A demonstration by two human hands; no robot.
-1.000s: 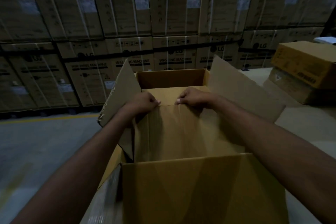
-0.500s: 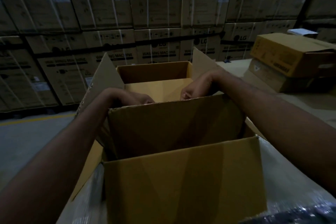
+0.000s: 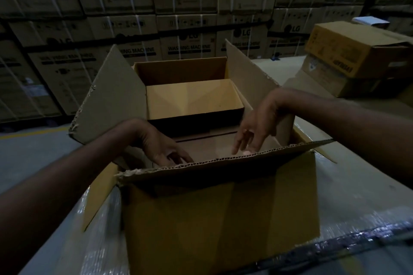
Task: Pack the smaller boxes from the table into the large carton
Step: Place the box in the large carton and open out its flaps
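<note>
A large open brown carton [image 3: 223, 219] stands in front of me with its four flaps up. One smaller plain box [image 3: 192, 98] lies inside against the far wall. My left hand [image 3: 161, 149] hangs inside the carton near the front left, fingers loose and pointing down, holding nothing. My right hand [image 3: 257, 131] is inside at the right, fingers spread and pointing down, also holding nothing. The near flap hides the fingertips of both hands and the carton's floor below them.
Two stacked yellow-brown boxes [image 3: 357, 58] sit on the table surface at the right. Plastic wrap [image 3: 100, 241] covers the surface around the carton. A wall of stacked washing-machine cartons [image 3: 190, 18] fills the background, with grey floor [image 3: 33, 152] to the left.
Both hands have let go of the near flap's top edge and dropped inside the carton. The flap now stands up, and the smaller box inside has come into full view.
</note>
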